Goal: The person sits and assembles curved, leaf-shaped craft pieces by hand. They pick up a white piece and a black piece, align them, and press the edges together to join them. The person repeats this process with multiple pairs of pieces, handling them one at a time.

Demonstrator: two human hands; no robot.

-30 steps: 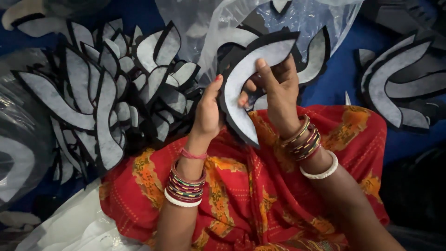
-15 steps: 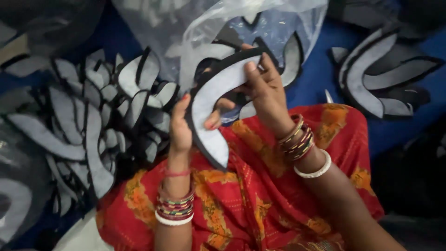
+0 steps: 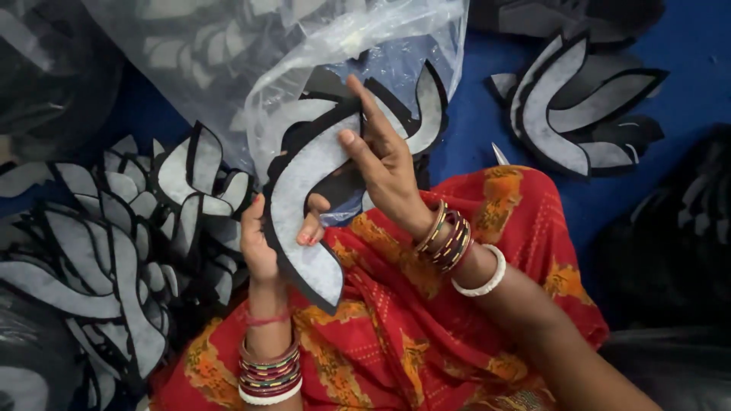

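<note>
The curved grey piece (image 3: 304,205) hides the left hand's (image 3: 263,243) palm; pieces inside the plastic bag (image 3: 251,61) blur.

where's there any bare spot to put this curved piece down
Bare blue surface shows between the plastic bag and the right pile of cut pieces, and at the top right corner. The left pile is crowded. Both hands, left hand and right hand, hold the curved piece.

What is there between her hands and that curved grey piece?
Nothing visible. The left hand grips the lower part of the curved piece and the right hand rests its fingers on the upper part, both directly on it. The plastic bag lies behind it.
</note>
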